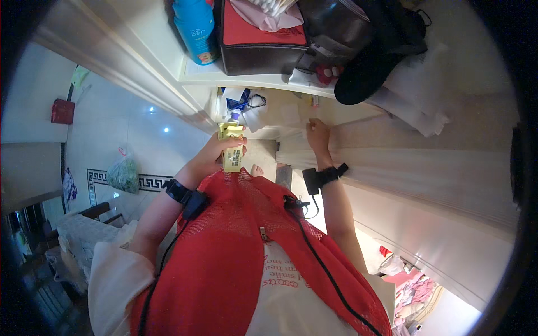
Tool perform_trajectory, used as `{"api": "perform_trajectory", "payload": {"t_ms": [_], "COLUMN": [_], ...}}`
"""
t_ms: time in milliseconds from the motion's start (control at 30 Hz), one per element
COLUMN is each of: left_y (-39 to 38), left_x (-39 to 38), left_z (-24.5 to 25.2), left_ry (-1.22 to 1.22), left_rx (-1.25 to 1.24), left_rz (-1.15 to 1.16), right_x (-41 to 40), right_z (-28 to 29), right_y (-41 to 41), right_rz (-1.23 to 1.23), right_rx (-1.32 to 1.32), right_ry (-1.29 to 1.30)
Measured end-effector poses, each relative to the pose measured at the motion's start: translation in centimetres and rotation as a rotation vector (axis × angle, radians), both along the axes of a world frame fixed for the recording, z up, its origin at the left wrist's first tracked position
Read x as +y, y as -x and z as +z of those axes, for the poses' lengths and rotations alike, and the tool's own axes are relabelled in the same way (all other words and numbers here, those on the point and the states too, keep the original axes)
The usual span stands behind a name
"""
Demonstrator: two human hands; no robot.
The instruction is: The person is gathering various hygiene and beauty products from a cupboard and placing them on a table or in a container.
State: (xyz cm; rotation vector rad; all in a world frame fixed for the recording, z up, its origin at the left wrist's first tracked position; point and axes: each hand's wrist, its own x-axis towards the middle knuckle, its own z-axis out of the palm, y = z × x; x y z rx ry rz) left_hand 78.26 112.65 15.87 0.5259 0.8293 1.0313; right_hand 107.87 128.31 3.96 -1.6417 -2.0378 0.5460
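Note:
My left hand (pixel 210 153) grips a yellow printed carton (pixel 232 156), held upright in front of my red mesh vest. A second yellow piece shows behind its upper end; whether it is a separate box I cannot tell. Beyond the carton, a drawer or low shelf (pixel 275 115) holds a blue packet (pixel 238 100), white papers (pixel 254 118), a dark looped cord (pixel 257 101) and a purple-capped container (pixel 234 116). My right hand (pixel 318 134) is over the right part of this space, its fingers curled and partly hidden. A small red-and-white item (pixel 315 101) lies just past it.
Above, a white shelf (pixel 201 72) carries a blue bottle (pixel 196 33), a dark box with a red top (pixel 265 56) and a black cloth item (pixel 370 67) hanging over its edge. A pale curtain (pixel 403 164) is at right. A bag of greens (pixel 123 173) rests on the tiled floor.

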Motion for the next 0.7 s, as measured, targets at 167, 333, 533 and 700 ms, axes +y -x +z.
{"api": "perform_trajectory", "payload": {"t_ms": [167,333,533,700], "left_y": [0.1,0.9,1.1,1.5], "left_x": [-1.4,-2.0,-2.6,-3.0], "left_z": [1.9,0.6,0.7,0.1], "left_ry": [0.144,0.139,0.133,0.132], "left_rx": [-0.056,-0.068,0.009,0.017], "left_rz": [0.14,0.213,0.222,0.262], "right_x": [1.5,3.4,4.6,3.0], "right_z": [-1.0,-2.2,-3.3,2.5], "right_y": [2.8,4.7,5.7,5.1], "right_rz": [-0.046,0.022,0.088,0.033], "right_rx": [-0.134,-0.429,-0.243,-0.352], "right_ry": [-0.129,-0.341,-0.193,-0.082]}}
